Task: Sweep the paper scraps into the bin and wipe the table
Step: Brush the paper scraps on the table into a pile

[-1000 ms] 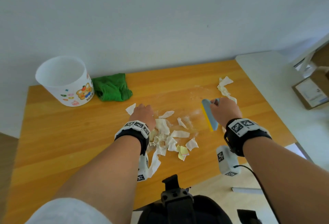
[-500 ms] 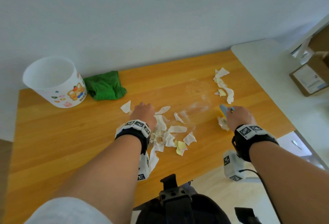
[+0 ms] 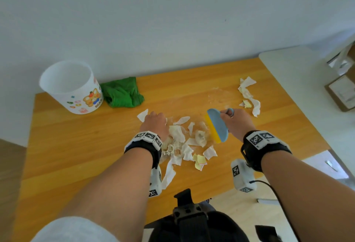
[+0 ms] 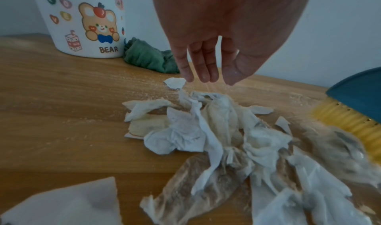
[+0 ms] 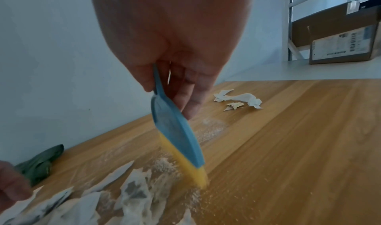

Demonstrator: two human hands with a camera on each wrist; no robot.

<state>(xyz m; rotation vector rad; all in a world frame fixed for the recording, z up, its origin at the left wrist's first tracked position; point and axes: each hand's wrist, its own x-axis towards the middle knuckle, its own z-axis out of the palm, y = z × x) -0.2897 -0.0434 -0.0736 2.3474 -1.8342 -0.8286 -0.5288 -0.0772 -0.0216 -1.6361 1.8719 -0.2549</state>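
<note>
A heap of torn white paper scraps [image 3: 184, 143] [image 4: 216, 139] lies mid-table between my hands, dusted with powder. My right hand [image 3: 237, 124] [image 5: 171, 75] grips a small blue brush with yellow bristles [image 3: 216, 128] [image 5: 181, 140]; its bristles touch the table at the heap's right edge. My left hand [image 3: 153, 124] [image 4: 208, 65] stands at the heap's left side, fingers straight and pointing down, holding nothing. More scraps [image 3: 248, 95] [image 5: 239, 99] lie at the far right. A white bin with a bear sticker [image 3: 71, 88] [image 4: 86, 21] stands at the back left.
A crumpled green cloth [image 3: 123, 92] [image 4: 150, 59] lies beside the bin against the wall. Powder [image 5: 208, 127] is strewn over the wooden table [image 3: 76, 145]. A white surface [image 3: 297, 72] with cardboard boxes [image 3: 340, 93] adjoins the right edge. The near edge lies just below my wrists.
My right hand swung out to the right with the brush, then came back left to the heap, pushing a scrap and powder in. The left hand stayed put.
</note>
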